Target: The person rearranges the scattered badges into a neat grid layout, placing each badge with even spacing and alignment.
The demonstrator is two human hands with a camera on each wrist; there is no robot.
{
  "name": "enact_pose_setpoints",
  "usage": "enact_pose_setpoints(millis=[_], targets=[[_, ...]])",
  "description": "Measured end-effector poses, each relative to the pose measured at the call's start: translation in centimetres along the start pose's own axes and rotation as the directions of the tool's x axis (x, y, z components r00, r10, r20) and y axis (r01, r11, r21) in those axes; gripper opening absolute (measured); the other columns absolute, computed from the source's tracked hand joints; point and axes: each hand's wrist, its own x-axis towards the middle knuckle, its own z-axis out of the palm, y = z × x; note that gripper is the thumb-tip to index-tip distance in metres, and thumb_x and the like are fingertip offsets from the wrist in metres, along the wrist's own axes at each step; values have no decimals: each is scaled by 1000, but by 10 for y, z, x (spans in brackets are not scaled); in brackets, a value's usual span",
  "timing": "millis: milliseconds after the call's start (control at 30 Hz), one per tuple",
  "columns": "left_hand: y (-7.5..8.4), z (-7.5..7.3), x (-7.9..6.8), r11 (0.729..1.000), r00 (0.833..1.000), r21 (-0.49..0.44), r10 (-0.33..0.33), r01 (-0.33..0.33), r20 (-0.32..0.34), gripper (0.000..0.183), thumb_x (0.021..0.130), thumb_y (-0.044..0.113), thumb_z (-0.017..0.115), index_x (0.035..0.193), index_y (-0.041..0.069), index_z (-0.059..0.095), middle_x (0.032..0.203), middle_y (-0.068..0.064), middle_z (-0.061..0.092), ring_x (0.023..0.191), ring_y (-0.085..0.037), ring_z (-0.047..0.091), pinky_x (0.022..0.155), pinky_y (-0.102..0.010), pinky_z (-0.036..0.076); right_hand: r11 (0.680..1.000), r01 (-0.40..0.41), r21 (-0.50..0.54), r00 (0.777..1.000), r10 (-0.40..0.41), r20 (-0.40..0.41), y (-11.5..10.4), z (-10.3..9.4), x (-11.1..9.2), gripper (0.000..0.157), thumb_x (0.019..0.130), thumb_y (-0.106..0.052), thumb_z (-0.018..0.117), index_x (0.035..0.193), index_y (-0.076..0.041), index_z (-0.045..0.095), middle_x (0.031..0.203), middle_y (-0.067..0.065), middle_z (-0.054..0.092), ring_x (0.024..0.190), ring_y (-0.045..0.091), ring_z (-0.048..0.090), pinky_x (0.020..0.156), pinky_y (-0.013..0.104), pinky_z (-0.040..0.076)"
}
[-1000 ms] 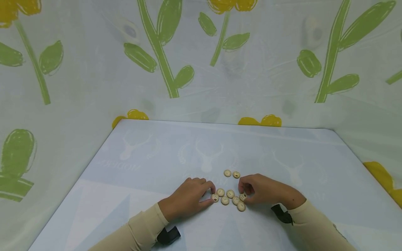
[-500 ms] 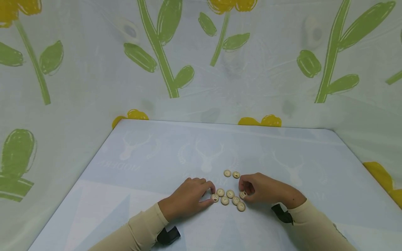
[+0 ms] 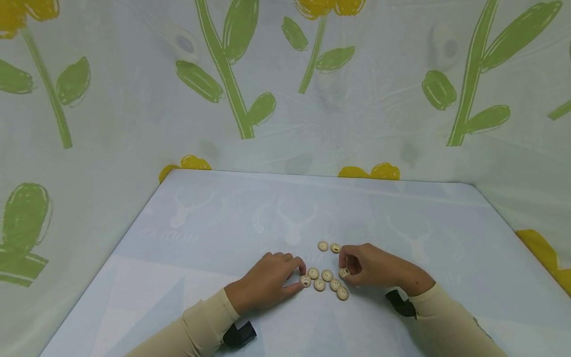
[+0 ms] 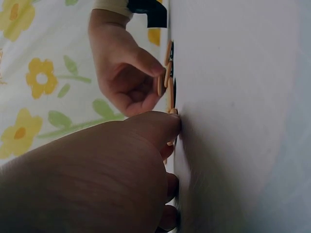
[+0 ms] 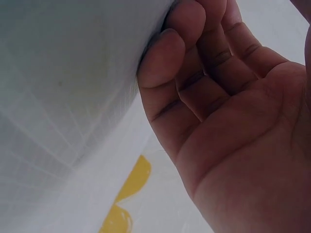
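Note:
My left hand point(image 3: 272, 281) holds a small round wooden disc with a face drawn on it point(image 3: 305, 281) between thumb and forefinger, at the left end of a cluster. In my right hand point(image 3: 376, 266), thumb and forefinger pinch another face disc point(image 3: 344, 272), which shows edge-on and upright in the left wrist view point(image 4: 160, 84). Between the hands lie several more pale discs, among them a near one point(image 3: 342, 293) and a middle one point(image 3: 327, 275). The right wrist view shows the curled fingers point(image 5: 163, 60) and palm; the disc is hidden there.
Two further discs, one on the left point(image 3: 323, 246) and one with a dark mouth point(image 3: 335, 248), lie beyond the cluster, close to the right hand's knuckles. The pale table point(image 3: 214, 267) runs back to a flower-printed cloth point(image 3: 379, 114).
My right hand has shifted slightly away from me, carrying its disc off the near-right disc of the cluster. The left hand and the other discs stay where they were.

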Motion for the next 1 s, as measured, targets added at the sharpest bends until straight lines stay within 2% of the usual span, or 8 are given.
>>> enact_pose_setpoints(millis=[333, 600, 1000], targets=[[-1, 1, 0, 1000, 1000, -4, -7, 7, 4, 20, 93, 39, 69, 109, 28, 64, 81, 15, 55, 80, -3, 51, 79, -30, 44, 999, 26, -25, 998, -27, -53, 4, 1, 2, 19, 84, -12, 75, 91, -18, 59, 78, -6, 55, 72, 5, 51, 63, 22, 46], [-1, 1, 0, 1000, 1000, 3, 7, -7, -17, 19, 93, 38, 69, 108, 27, 65, 83, 14, 57, 78, -3, 51, 76, -28, 43, 999, 22, -26, 997, -24, -74, 5, 0, 2, 19, 84, -11, 76, 91, -17, 59, 79, -6, 56, 72, 6, 52, 63, 22, 47], [0, 1, 0, 1000, 1000, 4, 4, -4, -5, 20, 93, 38, 69, 109, 27, 64, 84, 14, 58, 79, -3, 50, 77, -28, 42, 998, -53, -38, 990, 47, -132, 5, -2, 3, 20, 84, -12, 78, 93, -16, 60, 79, -4, 56, 74, 12, 53, 63, 22, 47]])
